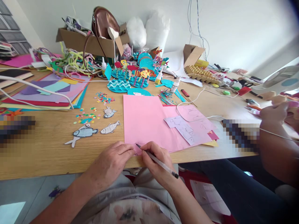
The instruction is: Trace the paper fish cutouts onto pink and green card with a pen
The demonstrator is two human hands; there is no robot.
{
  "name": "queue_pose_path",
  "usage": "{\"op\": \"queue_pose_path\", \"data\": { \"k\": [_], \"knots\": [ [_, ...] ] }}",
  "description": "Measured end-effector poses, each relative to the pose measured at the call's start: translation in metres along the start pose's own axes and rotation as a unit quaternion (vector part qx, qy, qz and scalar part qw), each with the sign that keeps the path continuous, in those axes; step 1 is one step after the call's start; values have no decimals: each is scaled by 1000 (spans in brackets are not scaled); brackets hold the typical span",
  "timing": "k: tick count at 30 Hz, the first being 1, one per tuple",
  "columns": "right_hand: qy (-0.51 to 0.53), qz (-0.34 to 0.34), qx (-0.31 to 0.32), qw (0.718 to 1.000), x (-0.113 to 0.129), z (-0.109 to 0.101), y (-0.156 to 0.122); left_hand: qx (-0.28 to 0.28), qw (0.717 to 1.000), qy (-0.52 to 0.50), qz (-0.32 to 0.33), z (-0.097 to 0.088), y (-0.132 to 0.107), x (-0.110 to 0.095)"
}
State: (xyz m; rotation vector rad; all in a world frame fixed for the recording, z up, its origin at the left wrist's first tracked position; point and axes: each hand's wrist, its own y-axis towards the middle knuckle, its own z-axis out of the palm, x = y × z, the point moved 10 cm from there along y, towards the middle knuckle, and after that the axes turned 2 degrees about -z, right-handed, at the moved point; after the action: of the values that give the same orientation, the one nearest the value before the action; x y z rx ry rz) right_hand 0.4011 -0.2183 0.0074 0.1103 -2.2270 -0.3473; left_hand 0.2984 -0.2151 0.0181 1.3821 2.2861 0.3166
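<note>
My right hand [157, 161] grips a clear-barrelled pen [161, 162] with a black end cap, its tip on the lower edge of a pink sheet of paper [143, 119]. Dark drawn lines show on the paper around the tip. My left hand [112, 163] rests on the sheet's lower left corner, fingers stretched out side by side, its thumb mostly hidden. Beyond it lie paper fish cutouts: a blue one [85, 132], a white one [110, 127] and a smaller grey one [109, 112]. Lilac pieces with pencilled fish [184, 129] overlap the pink sheet's right side.
Round confetti [87, 118], coloured paper sheets [46, 93], glue bottles [175, 85] and blue fish decorations [140, 76] surround the sheet. A white cable [193, 101] crosses the table. Another person's arm [277, 143] is at the right. The table's front edge is close to me.
</note>
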Motion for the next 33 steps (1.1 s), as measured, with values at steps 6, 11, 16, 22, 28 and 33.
{"op": "queue_pose_path", "data": {
  "k": [6,11,16,22,28,33],
  "knots": [
    [3,0,-13,1000,-1,-2,0,-1,1000,-5,1,1,0,0],
    [-1,-1,-8,1000,1,-1,1,-6,1000,-1,0,1,0,1],
    [-7,8,-17,1000,-1,-2,1,-6,1000,1,1,0,-1,1],
    [-7,5,-5,1000,-1,-1,0,2,1000,2,1,2,0,0],
    [-10,4,-15,1000,-1,-3,0,-7,1000,-9,2,-1,0,0],
    [-14,13,-10,1000,-3,-3,0,-8,1000,-1,4,-2,-1,-2]
  ]
}}
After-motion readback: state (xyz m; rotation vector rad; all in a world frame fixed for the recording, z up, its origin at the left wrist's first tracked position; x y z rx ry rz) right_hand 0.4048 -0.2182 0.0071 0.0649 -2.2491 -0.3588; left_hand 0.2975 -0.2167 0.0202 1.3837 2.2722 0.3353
